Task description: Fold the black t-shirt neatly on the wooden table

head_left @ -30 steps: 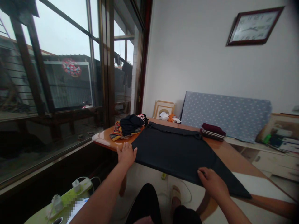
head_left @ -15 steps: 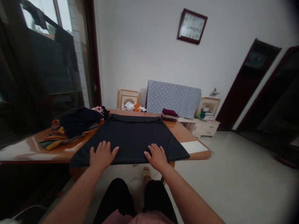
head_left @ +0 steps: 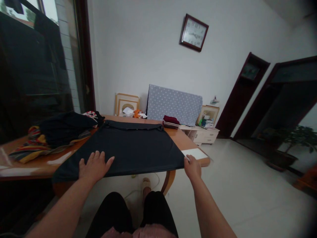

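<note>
A dark garment [head_left: 138, 145] lies spread out over the wooden table [head_left: 177, 136], its near edge hanging slightly past the table's front. At its far end a folded band runs across, perhaps a collar or waistband; the exact kind of garment cannot be told. My left hand [head_left: 94, 166] rests flat on the near left part of the cloth, fingers spread. With closed fingers, my right hand [head_left: 192, 166] pinches the garment's near right corner.
Left on the table is a heap of clothes [head_left: 61, 130], dark and striped. A small folded stack [head_left: 170, 121] sits at the far right. Behind stand a white cabinet [head_left: 206, 136] and a panel under dotted cloth [head_left: 174, 104]. A potted plant [head_left: 284, 155] is on the floor at right.
My right hand has gone from lying flat on the cloth to gripping its near right corner. My left hand stays flat on the garment. The view has turned a little to the right.
</note>
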Motion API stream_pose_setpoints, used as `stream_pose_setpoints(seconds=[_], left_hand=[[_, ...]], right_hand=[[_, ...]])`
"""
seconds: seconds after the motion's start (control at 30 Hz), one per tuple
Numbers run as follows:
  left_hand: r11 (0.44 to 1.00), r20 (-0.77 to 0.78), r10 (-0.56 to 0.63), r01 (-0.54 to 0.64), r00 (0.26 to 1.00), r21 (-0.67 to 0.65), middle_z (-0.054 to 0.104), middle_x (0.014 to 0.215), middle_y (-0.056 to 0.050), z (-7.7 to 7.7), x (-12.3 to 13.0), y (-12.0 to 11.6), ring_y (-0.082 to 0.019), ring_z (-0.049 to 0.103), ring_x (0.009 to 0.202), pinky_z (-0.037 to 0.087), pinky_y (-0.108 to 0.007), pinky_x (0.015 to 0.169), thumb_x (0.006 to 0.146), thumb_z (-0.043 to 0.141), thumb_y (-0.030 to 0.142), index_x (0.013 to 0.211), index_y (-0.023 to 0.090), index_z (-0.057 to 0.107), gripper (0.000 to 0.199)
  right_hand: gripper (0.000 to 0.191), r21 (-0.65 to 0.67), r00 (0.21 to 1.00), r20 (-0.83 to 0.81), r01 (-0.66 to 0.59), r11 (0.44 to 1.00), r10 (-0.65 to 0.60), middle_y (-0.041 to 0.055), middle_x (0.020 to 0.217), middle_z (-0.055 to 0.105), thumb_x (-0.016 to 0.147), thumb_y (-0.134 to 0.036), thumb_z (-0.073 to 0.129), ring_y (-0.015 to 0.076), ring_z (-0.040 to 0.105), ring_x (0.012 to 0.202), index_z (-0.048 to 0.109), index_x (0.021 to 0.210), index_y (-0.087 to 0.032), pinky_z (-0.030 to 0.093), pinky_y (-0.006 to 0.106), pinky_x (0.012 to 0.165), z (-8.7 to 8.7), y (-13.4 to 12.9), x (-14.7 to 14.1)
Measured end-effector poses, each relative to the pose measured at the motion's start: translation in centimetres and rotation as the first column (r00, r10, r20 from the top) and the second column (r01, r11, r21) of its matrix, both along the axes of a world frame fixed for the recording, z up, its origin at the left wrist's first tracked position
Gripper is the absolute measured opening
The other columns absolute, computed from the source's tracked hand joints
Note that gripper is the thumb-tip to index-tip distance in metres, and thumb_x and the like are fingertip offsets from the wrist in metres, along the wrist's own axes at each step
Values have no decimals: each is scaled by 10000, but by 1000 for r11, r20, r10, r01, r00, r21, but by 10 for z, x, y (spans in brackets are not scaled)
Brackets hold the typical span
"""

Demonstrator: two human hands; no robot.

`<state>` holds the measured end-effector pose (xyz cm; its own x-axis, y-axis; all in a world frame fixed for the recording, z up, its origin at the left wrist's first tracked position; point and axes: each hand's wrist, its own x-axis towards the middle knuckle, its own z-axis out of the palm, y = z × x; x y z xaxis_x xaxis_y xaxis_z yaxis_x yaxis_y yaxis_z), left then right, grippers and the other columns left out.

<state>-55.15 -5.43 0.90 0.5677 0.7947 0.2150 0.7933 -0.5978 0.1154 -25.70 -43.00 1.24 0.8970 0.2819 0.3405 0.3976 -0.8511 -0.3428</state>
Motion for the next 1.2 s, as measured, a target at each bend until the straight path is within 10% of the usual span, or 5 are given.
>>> stream_pose_setpoints(seconds=[0.17, 0.67, 0.93, 1.2], left_hand=[[1000, -9, 8, -8, 1000, 11, 402, 1560, -205, 10, 8, -5, -407, 303, 1450, 192, -710, 1111, 912, 283, 677, 1414, 136, 545, 783], [982, -9, -186, 186, 982, -41, 327, 1610, -158, -1, 35, -26, -336, 237, 1504, 196, -616, 1164, 922, 304, 676, 1511, 158, 440, 796], [982, 2, -188, 188, 982, -32, 325, 1612, -148, -1, 32, -30, -329, 233, 1509, 181, -614, 1172, 938, 283, 668, 1505, 173, 452, 771], [971, 91, -210, 219, 973, -100, 406, 1574, -140, 3, 25, -21, -328, 305, 1484, 234, -578, 1169, 930, 342, 682, 1449, 228, 524, 713]], right_hand=[[466, 6, 980, -79, 186, 982, -185, 141, 1223, 673, 976, -470, 370, 315, 593, 1141, 685, 1204, -213, 466, 438, 918, 9, -11, 7], [358, -79, 977, -123, 163, 983, -172, 135, 1111, 706, 929, -425, 440, 305, 659, 1019, 701, 1065, -222, 481, 418, 828, 16, -9, 12], [460, -126, 979, 7, -199, 972, 202, 99, 1378, 618, 968, -423, 414, 252, 545, 1291, 629, 1313, -207, 376, 363, 1072, 1, 28, 0], [595, -244, 976, -57, -218, 945, 210, 132, 1418, 582, 953, -539, 336, 335, 515, 1330, 582, 1371, -194, 298, 578, 1125, -24, 26, 32]])
